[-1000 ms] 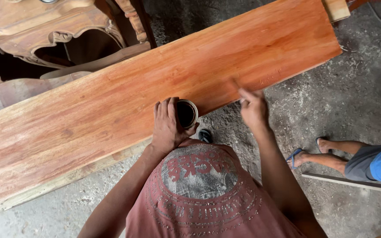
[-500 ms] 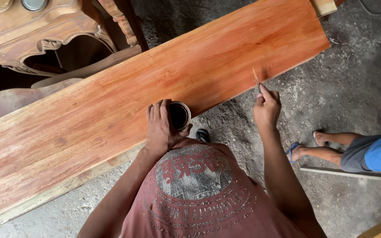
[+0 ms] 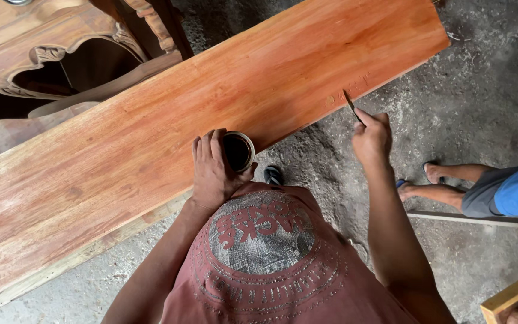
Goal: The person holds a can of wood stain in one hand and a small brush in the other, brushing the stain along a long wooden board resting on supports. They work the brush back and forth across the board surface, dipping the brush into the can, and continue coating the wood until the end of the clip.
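Left hand (image 3: pixel 214 168) gripping small dark-filled can (image 3: pixel 238 150) at plank (image 3: pixel 211 120) near edge. Right hand (image 3: pixel 372 135) pinching thin brush (image 3: pixel 351 105), tip touching plank edge, lying right of can; plank running diagonally, lower-left to upper-right.

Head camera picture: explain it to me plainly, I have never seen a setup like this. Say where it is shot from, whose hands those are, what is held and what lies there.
The picture comes from a camera worn on a person's head, looking straight down, so you see their reddish shirt and both bare arms. The left hand wraps around a small round can of dark liquid, at the near edge of a long reddish wooden board. The right hand pinches a thin brush whose tip meets the board's edge. The board lies slantwise above a dusty concrete floor. Carved wooden furniture stands at top left. At right, another person's sandalled feet and blue shorts show; those are not the wearer's.
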`<act>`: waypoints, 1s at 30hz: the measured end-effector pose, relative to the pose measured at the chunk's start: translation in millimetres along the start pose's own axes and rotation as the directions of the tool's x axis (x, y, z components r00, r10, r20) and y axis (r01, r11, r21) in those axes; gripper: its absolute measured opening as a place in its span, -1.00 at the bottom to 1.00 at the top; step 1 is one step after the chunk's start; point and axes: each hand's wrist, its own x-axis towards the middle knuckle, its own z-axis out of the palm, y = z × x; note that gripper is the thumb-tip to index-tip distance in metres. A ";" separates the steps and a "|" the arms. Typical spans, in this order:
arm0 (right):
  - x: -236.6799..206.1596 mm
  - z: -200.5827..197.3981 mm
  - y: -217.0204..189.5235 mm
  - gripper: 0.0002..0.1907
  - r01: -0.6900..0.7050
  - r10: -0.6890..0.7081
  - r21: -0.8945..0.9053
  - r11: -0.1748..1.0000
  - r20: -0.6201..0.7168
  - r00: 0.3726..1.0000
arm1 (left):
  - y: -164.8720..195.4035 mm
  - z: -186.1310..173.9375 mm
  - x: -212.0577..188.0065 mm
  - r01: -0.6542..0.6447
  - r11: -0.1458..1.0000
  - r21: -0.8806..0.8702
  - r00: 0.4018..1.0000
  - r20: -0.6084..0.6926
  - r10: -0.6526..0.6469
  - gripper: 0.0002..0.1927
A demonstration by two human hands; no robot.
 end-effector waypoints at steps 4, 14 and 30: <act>-13.6 16.6 -21.4 -0.75 -0.212 0.188 0.062 0.975 0.271 0.944 | 1.2 1.3 1.7 0.002 1.000 0.005 1.000 -0.008 -0.001 -0.04; -24.2 7.4 -48.8 -0.60 0.018 -0.022 0.023 1.000 0.201 0.979 | 0.2 -5.4 1.3 0.013 1.000 -0.011 1.000 -0.020 -0.013 -0.04; -47.2 -67.9 -130.2 -0.71 0.282 -0.297 0.093 0.955 0.271 0.916 | -34.6 -30.5 -35.9 0.033 0.958 -0.285 0.999 0.026 -0.027 0.04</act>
